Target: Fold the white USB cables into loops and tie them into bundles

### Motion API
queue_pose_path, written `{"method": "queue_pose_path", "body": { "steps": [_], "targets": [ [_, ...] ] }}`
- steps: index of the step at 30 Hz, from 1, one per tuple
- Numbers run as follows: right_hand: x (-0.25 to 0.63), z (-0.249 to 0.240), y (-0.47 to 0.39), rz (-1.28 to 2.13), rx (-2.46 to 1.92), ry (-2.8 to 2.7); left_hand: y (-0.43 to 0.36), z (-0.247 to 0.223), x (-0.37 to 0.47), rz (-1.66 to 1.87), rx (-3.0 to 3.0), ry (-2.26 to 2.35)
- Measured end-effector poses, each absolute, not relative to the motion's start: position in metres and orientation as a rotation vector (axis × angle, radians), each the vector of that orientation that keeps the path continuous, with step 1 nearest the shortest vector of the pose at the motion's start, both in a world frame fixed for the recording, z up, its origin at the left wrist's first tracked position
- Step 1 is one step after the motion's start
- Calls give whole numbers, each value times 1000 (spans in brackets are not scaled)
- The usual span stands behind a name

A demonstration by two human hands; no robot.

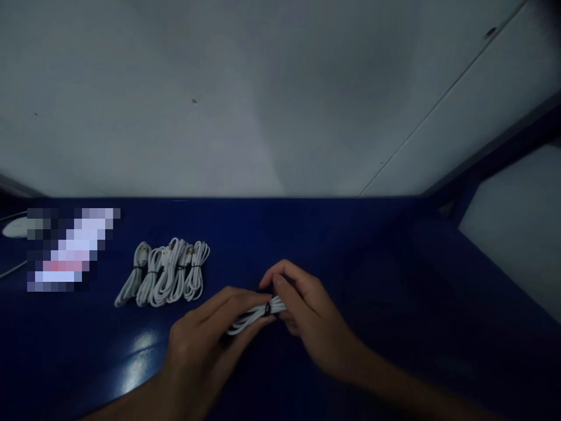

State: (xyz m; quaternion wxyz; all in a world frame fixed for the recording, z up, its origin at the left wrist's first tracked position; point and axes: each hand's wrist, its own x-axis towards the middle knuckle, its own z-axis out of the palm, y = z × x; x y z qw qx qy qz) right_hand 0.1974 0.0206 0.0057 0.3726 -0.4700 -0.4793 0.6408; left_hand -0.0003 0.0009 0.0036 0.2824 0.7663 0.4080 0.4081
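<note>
A coiled white cable (250, 317) is between my two hands, with a black tie (267, 309) round its middle. My left hand (214, 327) grips the bundle's left part between thumb and fingers. At its other end, my right hand (307, 310) has thumb and fingers closed around the coil, with the index finger bent above it. The fingers of my right hand hide that end of the cable. To the left, several bundled white cables (164, 275) lie side by side, held by black ties, with USB plugs showing at their upper ends.
All this is on a glossy blue table (328, 234). A pale wall (219, 117) rises behind it. At the far left are a blurred-out flat object (79, 245) and a white rounded object (16, 227) with a cord. A blue frame bar (504, 152) stands on the right.
</note>
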Motion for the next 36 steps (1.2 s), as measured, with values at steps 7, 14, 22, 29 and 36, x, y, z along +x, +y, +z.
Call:
{"method": "queue_pose_path", "body": {
  "steps": [7,14,22,29,36],
  "targets": [
    [197,7,24,1720,-1195,-1166,0,-2,-1,1025,2139,1025],
    [197,13,20,1601,-1194,-1324,-1,7,-3,989,2077,1065],
    [201,13,20,1582,-1191,-1363,1,9,1,1025,2062,1040],
    [200,11,21,1694,-1213,-1228,-3,5,-3,1008,2075,1028],
    [201,15,19,1386,-1230,-1499,-1,11,1,1025,2016,1074]
  ]
}}
